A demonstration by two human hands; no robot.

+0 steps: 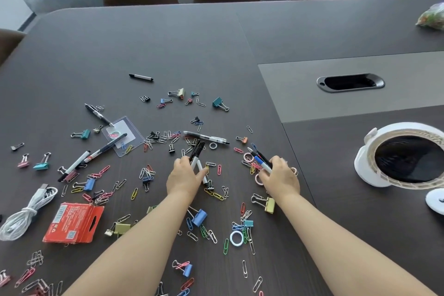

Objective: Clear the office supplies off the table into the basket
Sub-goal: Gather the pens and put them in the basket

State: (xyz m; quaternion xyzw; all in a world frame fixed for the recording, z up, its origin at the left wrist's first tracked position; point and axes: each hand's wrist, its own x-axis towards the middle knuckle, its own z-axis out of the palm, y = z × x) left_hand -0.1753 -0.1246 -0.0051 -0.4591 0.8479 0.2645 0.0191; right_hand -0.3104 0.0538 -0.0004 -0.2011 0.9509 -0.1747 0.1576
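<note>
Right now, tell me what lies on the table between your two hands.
Head view: between the left hand and right hand, a pink paper clip, a silver one and bare dark tabletop.

Table [168, 43]: dark, matt wood-grain laminate, with a smoother grey inset panel [300, 94] holding a glossy black plastic cable grommet [350, 82]. Left of the grommet lie bare and colour-coated wire paper clips [217, 196] and painted metal binder clips [199, 217]. Further left sit a clear glossy plastic badge sleeve [121, 136] and a red printed cardboard pack [73, 222].
</note>
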